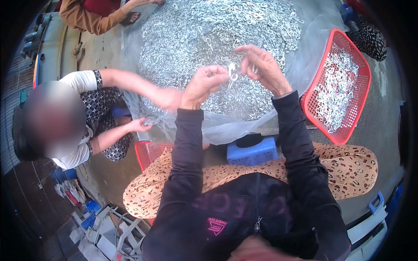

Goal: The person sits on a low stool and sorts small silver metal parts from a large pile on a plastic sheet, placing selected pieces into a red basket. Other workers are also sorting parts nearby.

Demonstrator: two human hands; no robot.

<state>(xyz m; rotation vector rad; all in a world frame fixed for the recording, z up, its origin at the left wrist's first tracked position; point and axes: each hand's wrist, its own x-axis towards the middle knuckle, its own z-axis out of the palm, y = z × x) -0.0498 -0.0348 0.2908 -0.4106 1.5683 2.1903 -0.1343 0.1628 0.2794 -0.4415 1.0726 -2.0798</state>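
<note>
My left hand [203, 83] pinches a small cluster of white hook-shaped pieces [232, 75] between thumb and fingers. Just right of it, my right hand [264, 68] is raised with its forefinger stretched out and the thumb apart; its fingertips are slightly blurred. Both hands are above a broad heap of small silvery metal pieces [183, 48], which lies on a clear plastic sheet [226, 128]. Similar white hooks [335, 89] fill part of a red perforated basket [368, 82] to the right.
At my left, a co-worker [104, 108] reaches to the heap and the sheet's edge. Another person's arm [93, 21] comes in at the far left. A blue plastic stool [252, 152] and a second red basket [150, 152] are near my legs. Patterned cloth [368, 38] shows at far right.
</note>
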